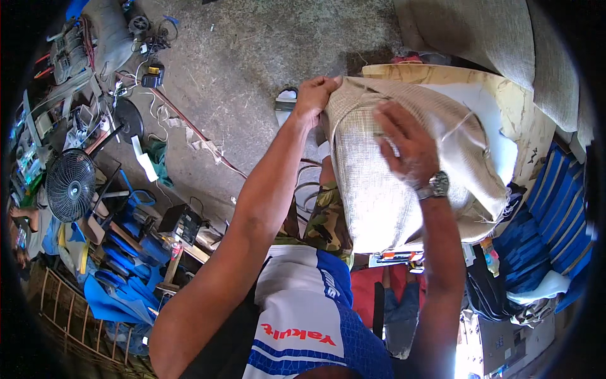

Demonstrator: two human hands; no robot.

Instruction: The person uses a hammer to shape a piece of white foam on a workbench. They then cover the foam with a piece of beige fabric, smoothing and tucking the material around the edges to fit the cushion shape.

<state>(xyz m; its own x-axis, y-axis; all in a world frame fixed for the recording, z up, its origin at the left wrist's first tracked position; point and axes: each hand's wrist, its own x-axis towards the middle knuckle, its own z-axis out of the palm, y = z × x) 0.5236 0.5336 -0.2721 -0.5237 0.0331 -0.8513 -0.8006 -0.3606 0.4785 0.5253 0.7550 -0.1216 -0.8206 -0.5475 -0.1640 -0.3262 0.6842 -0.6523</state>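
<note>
A beige woven upholstery fabric drapes over a padded-looking shape on the work surface, its far side folded and its right edge frayed. My left hand pinches the fabric's far left corner, fingers closed on it. Over the fabric's top, my right hand has its fingers stretched out and slightly blurred; whether the palm touches the cloth I cannot tell. A metal wristwatch is on my right wrist. Beneath the fabric, a white sheet shows on a pale wooden board. What fills the fabric is hidden.
Large beige padded pieces stand at the far right. Blue striped material lies at the right. On the left are a black fan, a black box and cables. A sandal is on the concrete floor.
</note>
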